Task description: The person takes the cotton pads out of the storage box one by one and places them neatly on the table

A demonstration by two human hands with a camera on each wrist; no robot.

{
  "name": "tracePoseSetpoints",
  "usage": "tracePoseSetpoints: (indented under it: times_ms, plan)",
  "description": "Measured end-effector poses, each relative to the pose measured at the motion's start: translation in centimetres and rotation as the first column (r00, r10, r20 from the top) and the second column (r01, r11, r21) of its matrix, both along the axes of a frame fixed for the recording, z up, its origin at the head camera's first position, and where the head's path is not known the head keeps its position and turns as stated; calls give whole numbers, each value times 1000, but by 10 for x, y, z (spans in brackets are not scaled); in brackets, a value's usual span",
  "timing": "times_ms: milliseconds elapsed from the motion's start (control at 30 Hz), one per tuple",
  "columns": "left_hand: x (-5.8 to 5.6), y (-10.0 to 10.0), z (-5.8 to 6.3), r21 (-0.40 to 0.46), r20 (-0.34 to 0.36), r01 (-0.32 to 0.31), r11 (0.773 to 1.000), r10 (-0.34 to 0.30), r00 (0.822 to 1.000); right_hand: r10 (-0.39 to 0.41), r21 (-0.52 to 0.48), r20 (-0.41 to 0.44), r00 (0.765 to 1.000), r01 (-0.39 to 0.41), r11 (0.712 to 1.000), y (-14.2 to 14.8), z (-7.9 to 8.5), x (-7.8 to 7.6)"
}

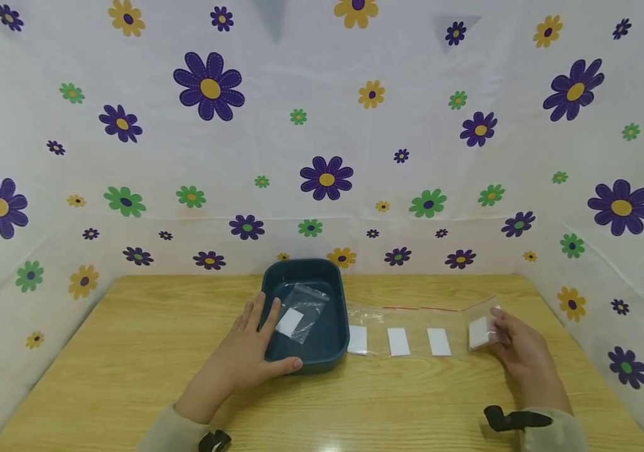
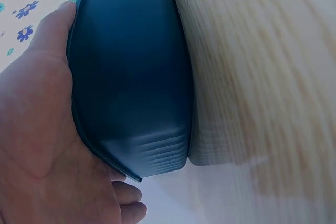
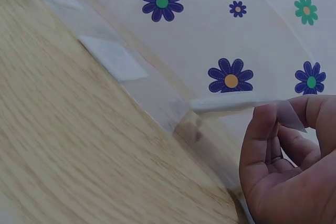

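My left hand (image 1: 247, 353) rests spread over the left side of a dark blue rectangular tub (image 1: 336, 282), fingers straight and the thumb along its near rim. In the left wrist view the thumb and palm lie against the rim of the tub (image 2: 131, 61). Inside the tub lies a clear zip bag (image 1: 312, 307) with a white rectangular piece in it. At the right, my right hand (image 1: 528, 355) pinches the edge of another clear bag (image 1: 478, 331) holding a white piece. That bag is tilted up, its left side close to the neighbouring bag in the right wrist view.
Between tub and right hand, several clear bags with white pieces lie in a row: one bag (image 1: 358, 339) beside the tub, a middle one (image 1: 398, 342), another (image 1: 439, 342) near the right hand. Behind the wooden table (image 1: 186, 314) hangs a flowered cloth (image 1: 277, 150).
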State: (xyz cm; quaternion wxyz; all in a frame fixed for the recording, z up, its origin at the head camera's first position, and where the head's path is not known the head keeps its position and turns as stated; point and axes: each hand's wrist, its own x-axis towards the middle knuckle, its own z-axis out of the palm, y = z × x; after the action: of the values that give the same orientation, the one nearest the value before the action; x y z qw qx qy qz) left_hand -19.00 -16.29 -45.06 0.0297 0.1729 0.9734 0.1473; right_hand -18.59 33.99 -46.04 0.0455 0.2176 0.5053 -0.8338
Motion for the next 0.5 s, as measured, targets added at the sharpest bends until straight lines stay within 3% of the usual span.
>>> tracePoseSetpoints:
  times_ms: [167, 267, 367, 500]
  plan:
    - [-1, 0, -1, 3, -7, 1, 1000, -1, 1000, 13, 42, 31, 999, -15, 999, 5, -1, 2]
    - [0, 0, -1, 4, -7, 3, 1000, -3, 1000, 1, 159, 62, 998, -11, 987, 8, -3, 2]
    - [0, -1, 0, 0, -10, 4, 1000, -4, 1000, 4, 367, 76, 997, -32, 930, 9, -6, 2]
    - [0, -1, -2, -6, -12, 4, 1000, -4, 1000, -28, 591, 120, 992, -48, 805, 9, -8, 0]
